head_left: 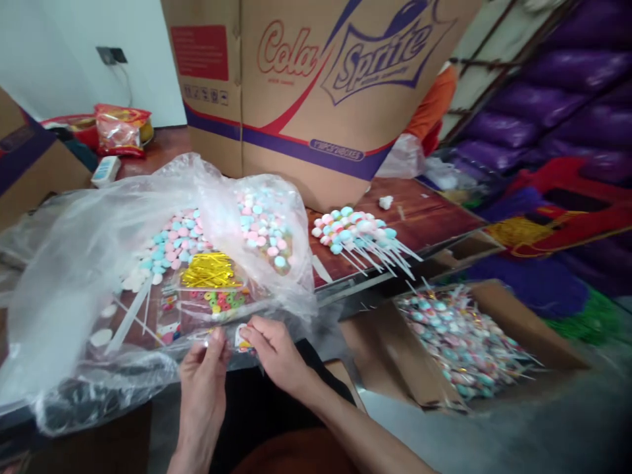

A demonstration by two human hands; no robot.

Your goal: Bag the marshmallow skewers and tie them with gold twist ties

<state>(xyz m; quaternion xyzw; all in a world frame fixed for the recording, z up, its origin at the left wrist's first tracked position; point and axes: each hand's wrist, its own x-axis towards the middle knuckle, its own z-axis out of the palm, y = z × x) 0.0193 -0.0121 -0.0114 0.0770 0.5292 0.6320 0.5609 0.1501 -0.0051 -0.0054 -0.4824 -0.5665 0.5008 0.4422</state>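
While two hands meet at the tabletop's [429, 217] near edge, a tall brown carton [291, 105] stands at 12 o'clock from them. It says "Cola" in red and "Sprite" in purple, and its small writing is too blurry to read. A little white box [106, 171] at 10 o'clock has blue marks that I can't read.

The tabletop's edge runs from near the hands up toward 2 o'clock. Candy sticks [363, 234] lie by that edge, with their white ends poking over it. Grey floor [323, 329] shows between the edge and an open carton [409, 355] full of wrapped candy sticks at 3 o'clock. A big clear bag [74, 263] hangs over the edge at 9 o'clock.

The right hand's [276, 349] fingers grip a small packet [241, 337], white with yellow on it, right beside the left hand [203, 372]. The left fingers pinch a shiny bit [208, 340], too blurry to name. Gold twist ties [210, 270] sit at 11 o'clock, just past colourful candy rings [222, 301].
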